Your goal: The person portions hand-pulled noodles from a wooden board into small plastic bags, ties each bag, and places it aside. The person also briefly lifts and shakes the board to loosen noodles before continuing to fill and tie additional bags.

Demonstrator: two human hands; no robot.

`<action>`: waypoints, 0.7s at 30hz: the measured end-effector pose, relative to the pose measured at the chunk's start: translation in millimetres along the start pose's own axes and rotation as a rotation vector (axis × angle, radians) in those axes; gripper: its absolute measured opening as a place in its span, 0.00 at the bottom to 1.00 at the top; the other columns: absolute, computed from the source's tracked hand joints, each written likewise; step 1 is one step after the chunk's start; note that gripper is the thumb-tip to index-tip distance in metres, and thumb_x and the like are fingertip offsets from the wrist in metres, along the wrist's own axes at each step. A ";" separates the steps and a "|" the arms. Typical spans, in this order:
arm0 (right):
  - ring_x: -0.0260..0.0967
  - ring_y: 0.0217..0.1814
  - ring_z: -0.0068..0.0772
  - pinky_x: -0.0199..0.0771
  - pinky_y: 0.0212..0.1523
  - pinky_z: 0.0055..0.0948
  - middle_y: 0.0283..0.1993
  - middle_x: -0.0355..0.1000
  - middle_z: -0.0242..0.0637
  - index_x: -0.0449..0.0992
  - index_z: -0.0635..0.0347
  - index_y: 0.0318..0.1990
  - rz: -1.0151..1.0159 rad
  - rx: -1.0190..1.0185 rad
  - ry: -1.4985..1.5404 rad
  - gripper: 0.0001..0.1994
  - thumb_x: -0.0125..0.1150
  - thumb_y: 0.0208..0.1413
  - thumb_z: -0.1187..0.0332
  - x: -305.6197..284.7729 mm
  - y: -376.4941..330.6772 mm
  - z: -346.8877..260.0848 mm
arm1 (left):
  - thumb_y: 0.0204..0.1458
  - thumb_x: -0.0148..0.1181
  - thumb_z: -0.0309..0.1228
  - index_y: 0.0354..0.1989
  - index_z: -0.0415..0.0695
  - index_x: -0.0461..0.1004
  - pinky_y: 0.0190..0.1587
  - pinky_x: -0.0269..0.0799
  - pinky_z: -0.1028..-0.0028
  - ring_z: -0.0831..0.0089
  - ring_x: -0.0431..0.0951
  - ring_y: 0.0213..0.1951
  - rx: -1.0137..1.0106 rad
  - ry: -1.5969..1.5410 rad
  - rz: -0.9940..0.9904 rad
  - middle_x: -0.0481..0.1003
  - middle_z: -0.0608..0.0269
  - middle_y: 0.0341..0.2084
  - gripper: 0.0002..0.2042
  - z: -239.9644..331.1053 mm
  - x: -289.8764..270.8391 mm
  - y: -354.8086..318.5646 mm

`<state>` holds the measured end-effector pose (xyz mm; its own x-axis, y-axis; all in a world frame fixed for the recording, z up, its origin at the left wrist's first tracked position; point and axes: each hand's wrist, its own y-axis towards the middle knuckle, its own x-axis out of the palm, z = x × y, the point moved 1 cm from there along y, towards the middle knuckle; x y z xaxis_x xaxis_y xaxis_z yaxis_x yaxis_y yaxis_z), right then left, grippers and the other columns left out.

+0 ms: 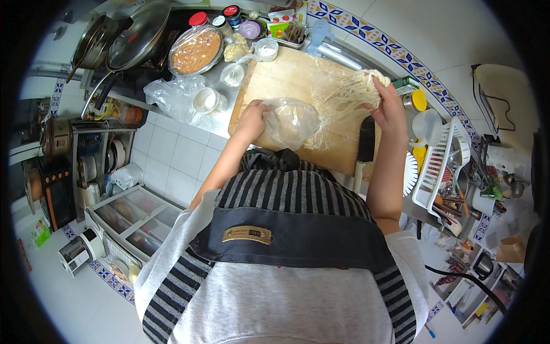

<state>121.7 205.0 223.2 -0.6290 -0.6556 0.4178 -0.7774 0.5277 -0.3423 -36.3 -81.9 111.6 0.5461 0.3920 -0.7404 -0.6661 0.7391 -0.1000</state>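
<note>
My left hand (251, 121) is closed on the edge of a clear plastic bag (291, 119), which lies over the near left part of a floury wooden board (278, 69). At the board's right side my right hand (391, 107) has its fingers curled round a bundle of pale fresh noodles (356, 92). Loose strands trail from the bundle toward the middle of the board. Just below that hand, a knife (365, 140) with a dark blade and light handle lies along the board's right edge. Whether anything is inside the bag I cannot tell.
Left of the board stand a tub of white powder (207, 101), a crumpled plastic bag (172, 97) and a film-covered bowl of reddish-brown filling (197, 50). Lidded pans (137, 40) sit at the far left. To the right are a yellow-lidded jar (417, 101) and a white dish rack (436, 166).
</note>
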 end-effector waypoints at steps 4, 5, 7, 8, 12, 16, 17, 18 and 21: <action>0.70 0.36 0.23 0.63 0.23 0.20 0.41 0.73 0.34 0.70 0.60 0.49 -0.063 -0.070 -0.045 0.12 0.51 0.61 0.65 41.6 -20.4 -39.0 | 0.41 0.52 0.22 0.52 0.35 0.68 0.57 0.63 0.65 0.49 0.68 0.55 -0.004 -0.068 -0.065 0.67 0.42 0.53 0.24 3.4 -2.6 0.0; 0.70 0.36 0.23 0.63 0.22 0.20 0.42 0.73 0.34 0.70 0.60 0.49 -0.097 -0.104 -0.049 0.12 0.50 0.61 0.65 52.2 -26.6 -47.4 | 0.40 0.54 0.23 0.55 0.34 0.66 0.57 0.63 0.66 0.50 0.67 0.55 0.021 -0.094 -0.075 0.66 0.41 0.54 0.27 3.5 -2.2 -0.3; 0.70 0.35 0.23 0.62 0.22 0.20 0.42 0.73 0.35 0.70 0.60 0.49 -0.177 -0.170 -0.031 0.12 0.50 0.61 0.66 72.9 -38.1 -64.3 | 0.37 0.57 0.25 0.58 0.34 0.63 0.58 0.63 0.67 0.52 0.67 0.56 0.046 -0.135 -0.099 0.65 0.41 0.55 0.32 2.1 -0.1 -0.7; 0.72 0.37 0.25 0.64 0.21 0.21 0.44 0.73 0.37 0.69 0.62 0.50 -0.178 -0.183 -0.036 0.13 0.50 0.61 0.66 82.8 -41.8 -71.7 | 0.36 0.59 0.25 0.59 0.34 0.61 0.58 0.62 0.67 0.53 0.66 0.57 0.062 -0.153 -0.110 0.65 0.42 0.56 0.35 1.0 1.1 -0.5; 0.74 0.40 0.31 0.69 0.21 0.23 0.46 0.73 0.42 0.67 0.66 0.53 -0.399 -0.205 0.069 0.16 0.49 0.61 0.67 116.2 -52.9 -84.3 | 0.32 0.62 0.27 0.61 0.35 0.59 0.56 0.65 0.70 0.60 0.68 0.57 0.031 -0.239 -0.113 0.65 0.44 0.57 0.40 -5.4 4.2 3.8; 0.74 0.36 0.28 0.70 0.21 0.23 0.43 0.74 0.40 0.68 0.64 0.51 -0.434 -0.163 -0.065 0.15 0.52 0.59 0.66 131.1 -38.9 -55.7 | 0.33 0.62 0.25 0.63 0.35 0.56 0.51 0.68 0.74 0.67 0.70 0.54 -0.024 -0.404 -0.156 0.65 0.48 0.57 0.41 -11.9 2.3 5.4; 0.71 0.31 0.20 0.66 0.22 0.18 0.38 0.74 0.33 0.70 0.59 0.49 -0.472 -0.165 -0.050 0.14 0.56 0.57 0.66 131.1 -37.1 -35.9 | 0.33 0.61 0.24 0.64 0.35 0.55 0.51 0.68 0.75 0.69 0.70 0.53 -0.027 -0.475 -0.161 0.66 0.49 0.57 0.41 -13.8 0.7 4.5; 0.71 0.31 0.21 0.68 0.23 0.17 0.38 0.74 0.34 0.69 0.59 0.50 -0.433 -0.132 -0.040 0.16 0.57 0.56 0.67 129.8 -33.4 -12.4 | 0.33 0.61 0.24 0.64 0.35 0.54 0.50 0.68 0.75 0.69 0.71 0.52 -0.035 -0.468 -0.150 0.65 0.49 0.57 0.42 -15.7 -1.0 2.5; 0.72 0.35 0.23 0.73 0.28 0.22 0.40 0.75 0.36 0.68 0.60 0.55 -0.366 0.056 -0.379 0.20 0.58 0.54 0.67 122.5 -6.9 68.5 | 0.33 0.61 0.22 0.66 0.35 0.52 0.48 0.69 0.75 0.70 0.72 0.50 -0.012 -0.469 -0.084 0.64 0.49 0.58 0.43 -20.6 -7.2 -7.7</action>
<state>50.4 84.0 219.1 -0.2632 -0.9461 0.1888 -0.9379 0.2050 -0.2799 -45.6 -101.6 104.0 0.7672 0.5379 -0.3493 -0.6138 0.7737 -0.1567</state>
